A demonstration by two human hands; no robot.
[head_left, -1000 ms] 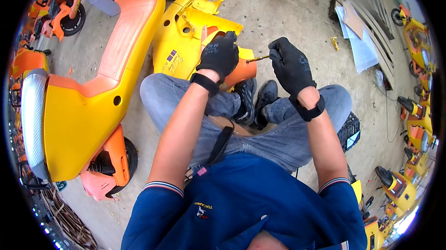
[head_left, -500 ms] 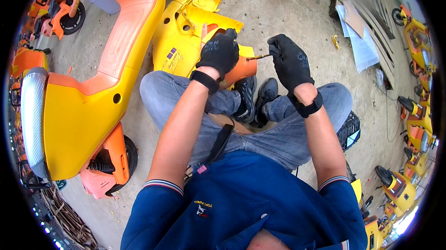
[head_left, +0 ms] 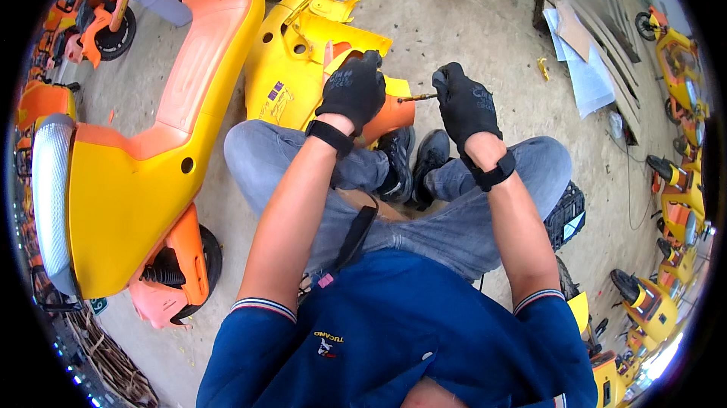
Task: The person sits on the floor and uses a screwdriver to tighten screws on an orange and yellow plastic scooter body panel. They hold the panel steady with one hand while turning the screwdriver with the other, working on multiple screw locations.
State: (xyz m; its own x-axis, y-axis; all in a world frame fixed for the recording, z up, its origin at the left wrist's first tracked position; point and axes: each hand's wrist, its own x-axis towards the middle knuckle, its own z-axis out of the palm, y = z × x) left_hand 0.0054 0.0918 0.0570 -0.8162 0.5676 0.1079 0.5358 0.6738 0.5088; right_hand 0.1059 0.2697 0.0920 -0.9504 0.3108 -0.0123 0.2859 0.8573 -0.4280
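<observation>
My left hand (head_left: pixel 353 90), in a black glove, is closed at the edge of an orange plastic scooter part (head_left: pixel 395 114). The ends of its fingers are hidden. That part lies against a yellow body panel (head_left: pixel 282 67) with round holes, on the ground in front of my crossed legs. To the right, my gloved right hand (head_left: pixel 466 103) is closed on a thin dark rod (head_left: pixel 419 97), like a screwdriver shaft. The rod points left, its tip close to the orange part. Whatever handle it has is hidden in the glove.
A yellow and orange scooter body (head_left: pixel 163 150) stands close on my left. A wooden pallet (head_left: pixel 598 21) with pale sheets (head_left: pixel 587 78) lies at the far right. By my right knee is a black case (head_left: pixel 566 217). Rows of scooters (head_left: pixel 653 309) line both sides.
The rod and my right hand have shifted slightly left and down, the rod now lying flatter, with its tip nearer the orange part. My left hand keeps nearly the same place.
</observation>
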